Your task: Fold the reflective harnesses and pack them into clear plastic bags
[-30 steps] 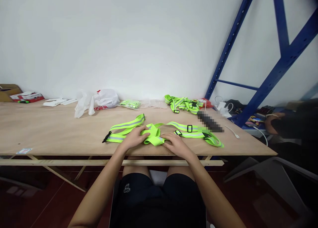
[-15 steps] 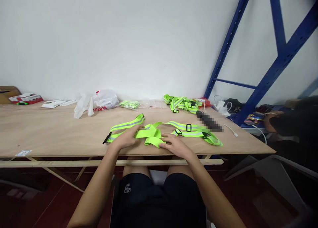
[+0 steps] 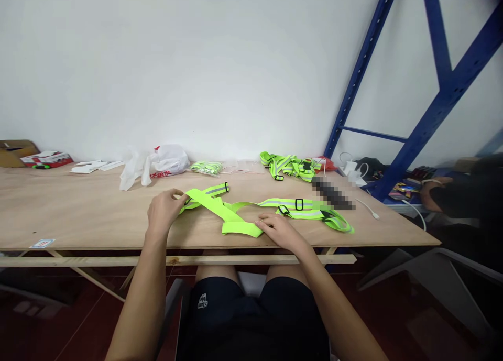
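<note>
A neon yellow-green reflective strap harness point(image 3: 214, 204) with grey stripes and black buckles lies spread on the wooden table in front of me. My left hand point(image 3: 165, 210) pinches one band at its left end and holds it stretched slightly up from the table. My right hand point(image 3: 278, 229) is closed on the folded lower band near the front edge, thumb and fingers on its right end. A black slider buckle point(image 3: 299, 204) sits on the part of the harness stretching right, beyond my right hand. Its far right end forms a loop on the tabletop.
Along the wall lie a white plastic bag point(image 3: 168, 160), a packed bag of green straps point(image 3: 207, 167) and a heap of similar straps point(image 3: 288, 165). A white cable point(image 3: 367, 208) lies at right, by a blue metal rack point(image 3: 416, 125). Another person's arm point(image 3: 432, 193) shows at far right.
My left hand has moved left, pulling the band out from the middle into a straight diagonal. The right hand stays near the lower fold, which has shifted slightly.
</note>
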`<state>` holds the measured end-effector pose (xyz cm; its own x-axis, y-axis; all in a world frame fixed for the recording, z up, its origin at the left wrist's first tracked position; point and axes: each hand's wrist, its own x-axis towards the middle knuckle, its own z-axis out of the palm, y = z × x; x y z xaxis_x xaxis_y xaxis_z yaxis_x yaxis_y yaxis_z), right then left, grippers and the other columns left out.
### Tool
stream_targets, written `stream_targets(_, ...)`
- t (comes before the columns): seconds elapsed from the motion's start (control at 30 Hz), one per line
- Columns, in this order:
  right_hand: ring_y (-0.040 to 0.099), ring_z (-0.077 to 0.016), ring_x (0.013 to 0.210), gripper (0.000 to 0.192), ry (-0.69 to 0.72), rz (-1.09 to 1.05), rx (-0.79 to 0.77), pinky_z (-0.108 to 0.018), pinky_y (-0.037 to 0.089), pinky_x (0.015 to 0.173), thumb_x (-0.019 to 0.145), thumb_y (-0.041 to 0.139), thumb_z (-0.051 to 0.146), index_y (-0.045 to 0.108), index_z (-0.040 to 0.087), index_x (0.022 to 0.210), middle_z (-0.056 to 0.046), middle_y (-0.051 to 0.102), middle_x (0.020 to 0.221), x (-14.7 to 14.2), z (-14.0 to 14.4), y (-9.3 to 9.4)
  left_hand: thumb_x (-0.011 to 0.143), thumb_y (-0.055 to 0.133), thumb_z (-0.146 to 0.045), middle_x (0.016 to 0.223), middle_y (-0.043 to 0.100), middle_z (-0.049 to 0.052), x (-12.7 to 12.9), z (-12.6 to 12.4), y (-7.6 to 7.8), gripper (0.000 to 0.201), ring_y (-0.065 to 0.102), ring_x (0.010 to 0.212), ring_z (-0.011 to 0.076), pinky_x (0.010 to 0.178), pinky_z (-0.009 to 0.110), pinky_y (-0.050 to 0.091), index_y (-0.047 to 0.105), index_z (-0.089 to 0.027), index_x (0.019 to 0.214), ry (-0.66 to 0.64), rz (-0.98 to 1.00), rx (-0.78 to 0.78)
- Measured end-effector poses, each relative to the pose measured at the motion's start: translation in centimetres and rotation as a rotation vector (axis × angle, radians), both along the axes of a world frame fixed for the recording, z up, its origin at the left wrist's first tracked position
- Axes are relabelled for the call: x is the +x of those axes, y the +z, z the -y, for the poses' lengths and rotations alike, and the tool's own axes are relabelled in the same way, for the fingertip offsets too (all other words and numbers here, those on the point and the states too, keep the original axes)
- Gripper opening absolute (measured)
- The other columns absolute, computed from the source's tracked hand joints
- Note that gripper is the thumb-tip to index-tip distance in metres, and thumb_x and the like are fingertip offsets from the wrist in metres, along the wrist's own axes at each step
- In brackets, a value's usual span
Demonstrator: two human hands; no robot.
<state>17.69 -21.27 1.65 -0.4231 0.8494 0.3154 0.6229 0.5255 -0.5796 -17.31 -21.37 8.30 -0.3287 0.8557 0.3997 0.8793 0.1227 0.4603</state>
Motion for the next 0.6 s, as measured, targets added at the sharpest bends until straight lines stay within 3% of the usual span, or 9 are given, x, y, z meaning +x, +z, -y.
stream_targets(0.1,0.067,-0.0327,0.108,0.042,0.021,-0.018,-0.011,-0.045,0.05,0.096,0.098,0.047,0.049,0.08,0.023,0.097,-0.009,0.075,0.113,0.0,-0.1,-0.1,0.089,0.046,-0.05,0.065,0.07,0.008,0.4,-0.2,-0.3,0.041,0.065,0.06,0.0263,0.056,0.031,0.041,0.073,-0.019,0.094,-0.103,0.172,-0.173)
stream_targets(0.17,0.067,-0.0334,0.109,0.043,0.02,-0.014,-0.014,-0.045,0.049,0.097,0.098,0.047,0.05,0.08,0.023,0.095,-0.01,0.075,0.114,0.0,-0.1,-0.2,0.092,0.04,-0.049,0.077,0.074,0.009,0.8,-0.5,-0.5,0.048,0.067,0.058,0.0237,0.057,0.031,0.046,0.066,-0.017,0.116,-0.185,0.33,-0.195)
stream_targets(0.23,0.066,-0.0346,0.111,0.043,0.004,0.006,-0.017,-0.046,0.047,0.099,0.097,0.049,0.05,0.081,0.022,0.093,-0.012,0.073,0.119,0.0,-0.1,-0.2,0.093,0.039,-0.049,0.104,0.075,0.013,1.1,-1.1,-0.8,0.055,0.072,0.074,0.0247,0.062,0.031,0.051,0.054,-0.017,0.135,-0.228,0.411,-0.129)
stream_targets(0.3,0.064,-0.0352,0.114,0.043,-0.01,0.03,-0.023,-0.046,0.046,0.101,0.096,0.05,0.05,0.081,0.021,0.091,-0.013,0.07,0.124,0.0,-0.1,-0.3,0.092,0.042,-0.051,0.126,0.067,0.015,1.4,-1.9,-0.9,0.058,0.07,0.099,0.028,0.076,0.035,0.053,0.052,-0.017,0.139,-0.231,0.358,-0.025)
stream_targets(0.4,0.063,-0.0335,0.117,0.044,-0.008,0.046,-0.037,-0.044,0.044,0.103,0.097,0.049,0.051,0.081,0.021,0.092,-0.013,0.069,0.126,-0.1,0.0,-0.2,0.088,0.05,-0.052,0.134,0.062,0.014,1.9,-3.4,-0.4,0.057,0.057,0.122,0.0313,0.099,0.04,0.046,0.059,-0.017,0.133,-0.248,0.204,0.138)
stream_targets(0.5,0.062,-0.0318,0.12,0.039,0.007,0.054,-0.051,-0.042,0.043,0.104,0.094,0.055,0.05,0.081,0.022,0.092,-0.013,0.069,0.126,0.0,0.1,0.0,0.085,0.056,-0.049,0.123,0.064,0.014,2.6,-4.8,0.7,0.056,0.058,0.117,0.0306,0.1,0.04,0.045,0.063,-0.017,0.13,-0.264,0.133,0.266)
stream_targets(0.6,0.059,-0.0329,0.123,0.039,0.034,0.079,-0.045,-0.043,0.041,0.106,0.081,0.073,0.051,0.077,0.021,0.105,-0.014,0.067,0.128,0.1,0.3,0.2,0.083,0.059,-0.044,0.109,0.065,0.012,3.2,-5.6,1.6,0.049,0.062,0.104,0.0282,0.095,0.038,0.047,0.069,-0.016,0.122,-0.255,0.102,0.33)
